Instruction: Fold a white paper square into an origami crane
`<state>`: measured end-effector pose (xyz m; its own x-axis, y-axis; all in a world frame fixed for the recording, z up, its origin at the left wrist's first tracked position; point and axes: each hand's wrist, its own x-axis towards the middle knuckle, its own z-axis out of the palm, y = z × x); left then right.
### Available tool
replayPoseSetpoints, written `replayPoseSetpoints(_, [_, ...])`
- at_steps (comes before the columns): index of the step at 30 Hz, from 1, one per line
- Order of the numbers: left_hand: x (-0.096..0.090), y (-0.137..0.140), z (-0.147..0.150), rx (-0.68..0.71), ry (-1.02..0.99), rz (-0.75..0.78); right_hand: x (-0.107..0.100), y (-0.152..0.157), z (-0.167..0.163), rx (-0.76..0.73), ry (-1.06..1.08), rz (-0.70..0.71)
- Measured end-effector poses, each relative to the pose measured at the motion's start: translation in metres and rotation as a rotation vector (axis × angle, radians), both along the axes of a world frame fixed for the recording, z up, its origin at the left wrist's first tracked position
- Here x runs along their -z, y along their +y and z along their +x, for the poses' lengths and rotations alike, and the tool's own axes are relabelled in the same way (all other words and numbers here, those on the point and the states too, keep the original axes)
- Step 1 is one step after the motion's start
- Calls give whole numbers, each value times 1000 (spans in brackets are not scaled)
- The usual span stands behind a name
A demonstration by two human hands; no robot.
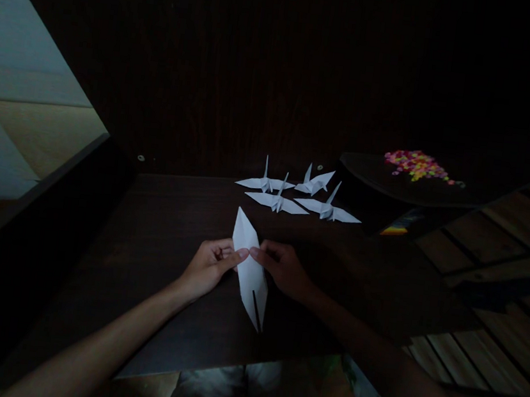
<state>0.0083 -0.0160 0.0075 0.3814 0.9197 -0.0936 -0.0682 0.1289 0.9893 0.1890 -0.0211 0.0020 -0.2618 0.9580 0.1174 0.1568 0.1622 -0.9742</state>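
Between my hands is a long white piece of folded origami paper (251, 278), pointed at the top and split into two points at its lower end. My left hand (211, 263) pinches its left edge, thumb on the front face. On the opposite edge my right hand (283, 266) is closed, its thumb also pressed on the front, close to the left thumb. Fingers behind the paper are partly hidden. Just beyond stand several white paper cranes, among them a front left crane (278, 203) and a front right crane (328, 211), wings spread.
The cranes sit on a dark wooden desktop (166, 212) against a tall dark back panel (211, 89). A heap of small colourful pieces (416, 164) lies on a rounded dark shelf (369, 176) at right. A dark side panel (51, 211) rises on the left.
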Motion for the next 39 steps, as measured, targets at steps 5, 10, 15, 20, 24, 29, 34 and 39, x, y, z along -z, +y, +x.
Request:
replayPoseSetpoints(5, [-2, -1, 1, -4, -21, -32, -1, -1, 0, 10, -46, 50])
replayPoseSetpoints(10, [-4, -2, 3, 28, -37, -104, -2, 1, -1, 73, -17, 45])
replayPoseSetpoints(15, [-5, -1, 3, 49, -57, -130, -2, 2, -2, 42, 29, -65])
replayPoseSetpoints(20, [-4, -1, 1, -6, -127, -114, 0, -2, -2, -92, 32, -158])
replayPoseSetpoints(24, [-4, -1, 1, 24, -149, -100, 1, -3, 0, -81, 16, -78])
replayPoseSetpoints(29, [-4, -3, 1, 34, -165, -79, 0, -4, 0, -91, 49, -113])
replayPoseSetpoints(34, [-3, -2, 2, 32, -151, -91, -2, -5, -2, -54, 132, -192])
replayPoseSetpoints(39, [-1, -1, 4, -75, -178, -49, 1, -4, -3, -38, 179, -177])
